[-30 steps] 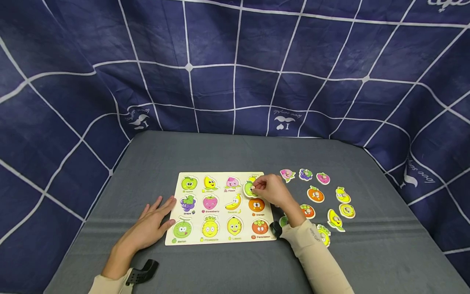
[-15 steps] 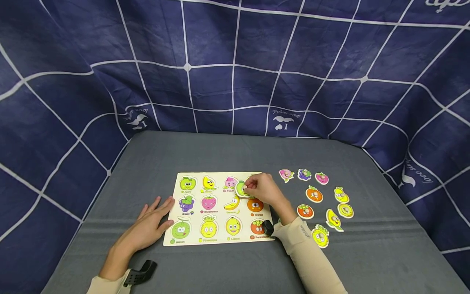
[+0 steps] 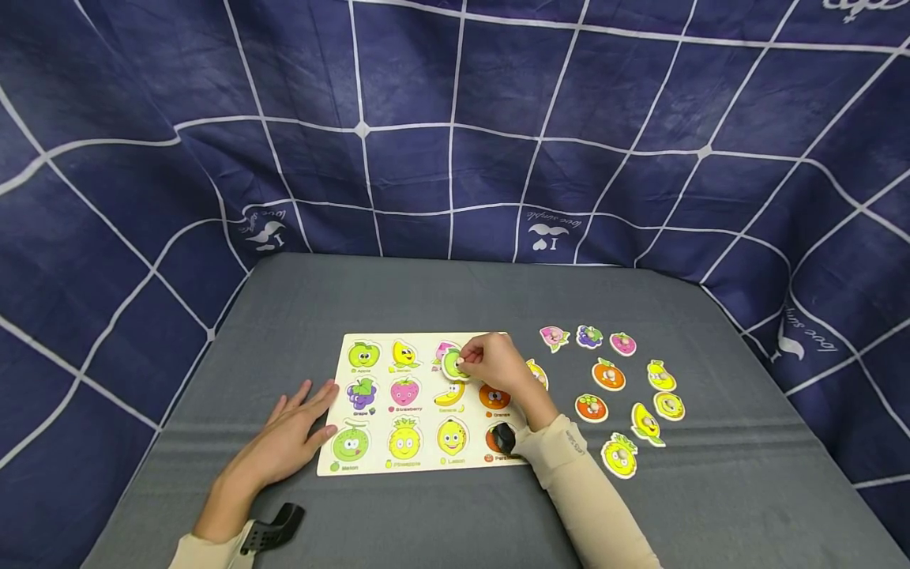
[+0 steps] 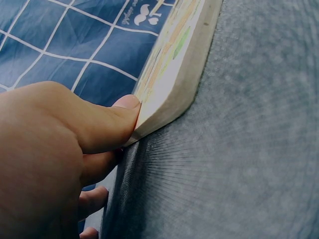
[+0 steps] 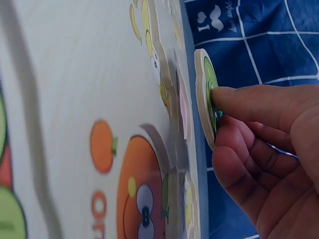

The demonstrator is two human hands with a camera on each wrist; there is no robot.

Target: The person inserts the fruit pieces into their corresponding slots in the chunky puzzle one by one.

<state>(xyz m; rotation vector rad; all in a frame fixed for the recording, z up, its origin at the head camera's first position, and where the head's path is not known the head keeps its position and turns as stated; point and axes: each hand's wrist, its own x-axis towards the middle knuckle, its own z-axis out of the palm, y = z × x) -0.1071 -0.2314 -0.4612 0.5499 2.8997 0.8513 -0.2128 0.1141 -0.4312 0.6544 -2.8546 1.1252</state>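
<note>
My right hand [image 3: 494, 363] pinches a round green fruit puzzle piece [image 3: 451, 365] by its knob, above the board near the peach and banana pictures. In the right wrist view the piece [image 5: 208, 79] stands on edge between thumb and fingers, apart from the board. The pale wooden fruit puzzle board [image 3: 380, 466] lies flat on the grey cloth, with rows of fruit pictures. My left hand [image 3: 284, 438] rests at the board's left edge with fingers spread. In the left wrist view its thumb [image 4: 117, 119] touches the board's edge.
Several loose fruit pieces with knobs lie right of the board, among them a grape piece [image 3: 589, 337], an orange piece [image 3: 608, 374], an avocado-shaped piece [image 3: 645, 425] and a pineapple piece [image 3: 620, 456]. A blue curtain [image 3: 419, 174] with white lines hangs behind the table.
My right hand has moved left over the board with the green piece, from beside the top-right picture to near the peach picture. The left hand stays on the board's edge.
</note>
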